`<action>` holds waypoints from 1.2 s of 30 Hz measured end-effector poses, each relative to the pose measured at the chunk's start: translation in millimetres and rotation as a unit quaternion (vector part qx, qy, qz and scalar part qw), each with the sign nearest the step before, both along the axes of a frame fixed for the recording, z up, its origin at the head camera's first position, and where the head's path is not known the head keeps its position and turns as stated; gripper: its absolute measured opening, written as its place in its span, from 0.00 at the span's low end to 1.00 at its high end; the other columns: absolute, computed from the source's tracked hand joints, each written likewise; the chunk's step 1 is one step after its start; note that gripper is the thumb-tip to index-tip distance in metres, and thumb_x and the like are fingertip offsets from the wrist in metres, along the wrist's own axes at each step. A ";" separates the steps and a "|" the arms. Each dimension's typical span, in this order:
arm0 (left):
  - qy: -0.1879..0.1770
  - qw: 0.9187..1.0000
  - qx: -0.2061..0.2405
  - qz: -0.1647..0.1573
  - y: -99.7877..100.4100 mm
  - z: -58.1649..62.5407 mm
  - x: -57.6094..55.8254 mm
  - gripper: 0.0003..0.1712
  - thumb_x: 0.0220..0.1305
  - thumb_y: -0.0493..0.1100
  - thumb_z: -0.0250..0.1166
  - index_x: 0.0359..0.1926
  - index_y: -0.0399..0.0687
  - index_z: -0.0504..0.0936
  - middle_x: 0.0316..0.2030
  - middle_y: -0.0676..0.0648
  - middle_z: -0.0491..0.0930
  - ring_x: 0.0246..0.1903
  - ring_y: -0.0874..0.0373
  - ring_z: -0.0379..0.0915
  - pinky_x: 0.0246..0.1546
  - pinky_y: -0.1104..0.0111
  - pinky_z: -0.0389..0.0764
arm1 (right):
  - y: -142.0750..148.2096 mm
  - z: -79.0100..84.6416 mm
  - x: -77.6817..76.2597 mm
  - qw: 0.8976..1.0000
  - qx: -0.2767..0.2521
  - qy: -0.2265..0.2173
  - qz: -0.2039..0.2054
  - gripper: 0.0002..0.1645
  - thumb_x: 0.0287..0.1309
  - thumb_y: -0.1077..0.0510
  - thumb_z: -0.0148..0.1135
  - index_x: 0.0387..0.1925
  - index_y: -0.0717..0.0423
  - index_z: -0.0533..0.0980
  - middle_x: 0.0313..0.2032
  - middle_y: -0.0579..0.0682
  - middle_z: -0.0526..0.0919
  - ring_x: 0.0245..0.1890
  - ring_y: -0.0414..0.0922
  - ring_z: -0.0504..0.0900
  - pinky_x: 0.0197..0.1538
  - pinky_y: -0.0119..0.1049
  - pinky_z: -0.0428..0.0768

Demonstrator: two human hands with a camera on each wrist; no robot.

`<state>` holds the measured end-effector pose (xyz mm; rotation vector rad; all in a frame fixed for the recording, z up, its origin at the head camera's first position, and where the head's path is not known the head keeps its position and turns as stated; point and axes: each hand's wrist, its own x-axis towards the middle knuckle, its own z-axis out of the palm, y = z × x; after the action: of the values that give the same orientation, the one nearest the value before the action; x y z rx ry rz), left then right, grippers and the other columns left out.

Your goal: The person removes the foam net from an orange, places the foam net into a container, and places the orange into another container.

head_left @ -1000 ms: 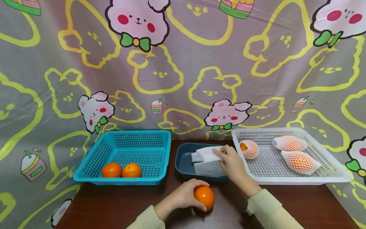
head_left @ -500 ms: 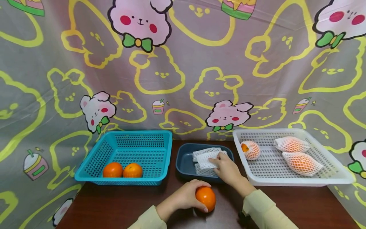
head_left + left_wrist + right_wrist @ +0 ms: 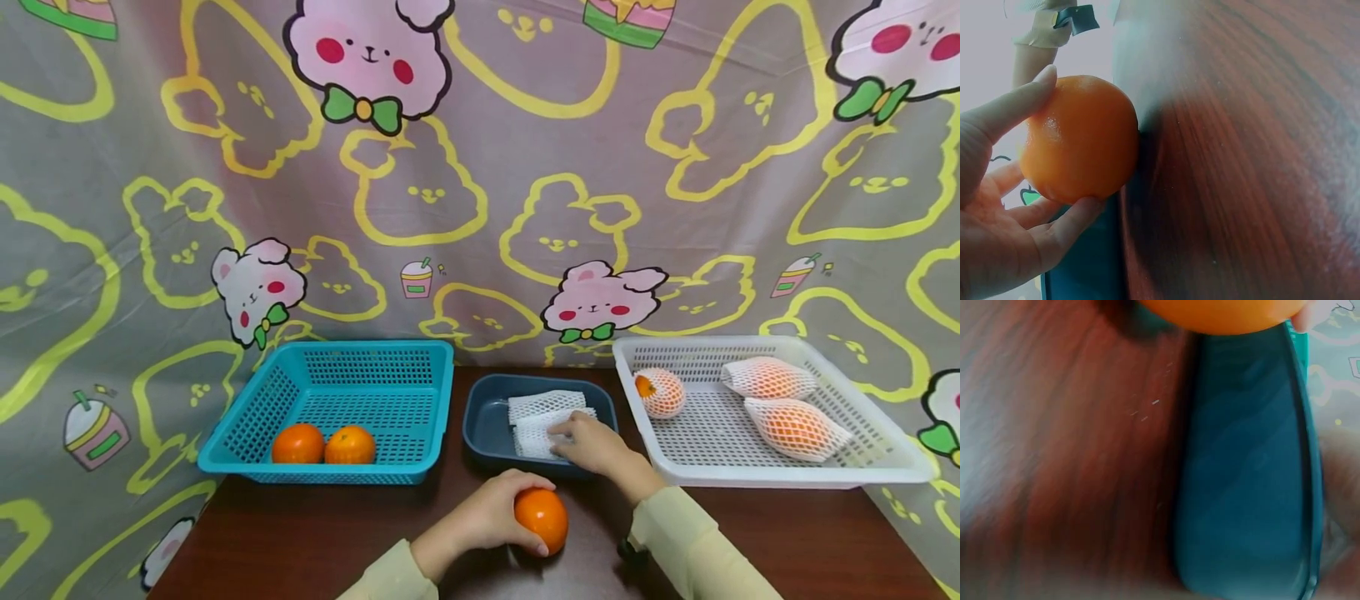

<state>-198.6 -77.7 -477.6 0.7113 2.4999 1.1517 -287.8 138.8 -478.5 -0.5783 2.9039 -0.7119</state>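
My left hand (image 3: 491, 510) wraps thumb and fingers round a glossy orange fruit (image 3: 543, 521), on or just above the brown surface (image 3: 315, 533), near the dark blue tray (image 3: 484, 417). My right hand (image 3: 596, 446) reaches into the tray, fingertips at the nearer white foam net sleeve (image 3: 534, 437); whether they pinch it, I cannot tell. Best to draw up one sleeve by its edge, keeping the fruit steady. No brand, label or legible writing shows.

Orange is shown by the held fruit (image 3: 543, 518), white by the mesh sleeve (image 3: 536, 437); the tray (image 3: 487, 417) is coloured dark blue, one basket (image 3: 322, 474) turquoise, the surface (image 3: 337, 529) streaked red-brown.
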 end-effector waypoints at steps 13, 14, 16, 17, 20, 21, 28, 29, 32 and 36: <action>0.003 1.000 0.002 0.004 1.3 1.2 1.5 0.37 0.44 0.46 0.86 0.59 0.54 0.83 0.47 0.57 0.77 0.43 0.65 0.70 0.46 0.68 0.77 | -2.1 8.3 0.4 1.000 0.003 -0.017 -0.015 0.16 0.53 0.64 0.74 0.46 0.54 0.88 0.42 0.52 0.87 0.43 0.50 0.84 0.49 0.51 0.83; 0.005 1.000 0.003 0.006 1.4 1.2 2.1 0.37 0.44 0.46 0.86 0.58 0.54 0.83 0.47 0.57 0.77 0.43 0.65 0.70 0.46 0.68 0.77 | -1.4 9.1 1.6 1.000 0.005 -0.011 -0.014 0.16 0.53 0.64 0.74 0.46 0.54 0.88 0.41 0.52 0.88 0.43 0.50 0.84 0.49 0.51 0.83; 0.008 1.000 0.004 0.012 1.6 1.4 3.3 0.38 0.43 0.46 0.86 0.58 0.53 0.84 0.47 0.57 0.77 0.43 0.65 0.70 0.45 0.68 0.77 | 0.2 11.2 4.0 1.000 0.006 0.003 -0.009 0.14 0.54 0.64 0.73 0.44 0.54 0.89 0.41 0.50 0.88 0.42 0.49 0.84 0.48 0.50 0.83; 0.012 1.000 0.004 0.014 1.7 1.3 4.0 0.38 0.43 0.47 0.86 0.58 0.53 0.84 0.47 0.57 0.77 0.43 0.65 0.71 0.46 0.68 0.77 | 1.1 12.4 5.0 1.000 0.005 0.011 -0.006 0.14 0.54 0.64 0.73 0.44 0.54 0.89 0.40 0.50 0.88 0.41 0.48 0.84 0.47 0.49 0.84; 0.028 0.999 0.005 0.019 2.2 1.9 5.6 0.39 0.41 0.48 0.87 0.58 0.53 0.84 0.47 0.57 0.78 0.43 0.65 0.71 0.46 0.68 0.76 | 4.1 15.3 7.5 1.000 -0.003 0.023 -0.007 0.12 0.55 0.63 0.73 0.42 0.53 0.89 0.38 0.48 0.87 0.37 0.46 0.83 0.42 0.46 0.84; 0.032 0.999 0.006 0.022 2.3 2.6 5.9 0.39 0.41 0.49 0.87 0.58 0.53 0.85 0.47 0.57 0.78 0.43 0.65 0.71 0.46 0.68 0.76 | 5.0 16.5 8.0 1.000 -0.006 0.025 -0.009 0.11 0.55 0.63 0.73 0.42 0.53 0.89 0.37 0.48 0.87 0.36 0.45 0.83 0.41 0.45 0.83; 0.045 0.998 0.029 0.034 -1.0 14.9 6.8 0.39 0.43 0.51 0.86 0.59 0.50 0.84 0.48 0.57 0.78 0.45 0.64 0.71 0.49 0.67 0.76 | 7.5 26.8 13.2 0.999 -0.020 0.046 -0.005 0.09 0.57 0.63 0.74 0.40 0.54 0.88 0.36 0.47 0.87 0.34 0.44 0.82 0.39 0.43 0.83; 0.043 0.998 0.030 0.035 -2.2 17.4 7.0 0.39 0.44 0.51 0.85 0.59 0.50 0.84 0.48 0.57 0.79 0.46 0.64 0.71 0.49 0.66 0.77 | 7.2 28.1 14.4 0.998 -0.024 0.049 -0.004 0.08 0.57 0.63 0.74 0.40 0.54 0.88 0.36 0.47 0.87 0.34 0.44 0.82 0.38 0.42 0.83; 0.030 0.998 0.035 0.041 -6.7 25.2 8.0 0.38 0.48 0.51 0.84 0.61 0.50 0.83 0.49 0.56 0.78 0.46 0.62 0.72 0.48 0.65 0.78 | 6.0 30.9 17.7 0.997 -0.043 0.058 0.002 0.08 0.59 0.62 0.72 0.41 0.54 0.88 0.36 0.47 0.87 0.31 0.42 0.81 0.35 0.38 0.82; 0.033 0.997 0.044 0.055 -14.6 37.0 12.0 0.38 0.51 0.52 0.82 0.62 0.50 0.82 0.50 0.54 0.78 0.45 0.60 0.73 0.46 0.64 0.79 | 3.4 34.1 21.6 0.994 -0.068 0.081 0.023 0.09 0.61 0.62 0.71 0.44 0.55 0.88 0.34 0.46 0.86 0.29 0.40 0.79 0.33 0.34 0.81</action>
<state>-186.6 -92.3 -440.6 0.6527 2.5860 1.3025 -266.2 142.2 -444.4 -0.7475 2.9948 -0.9025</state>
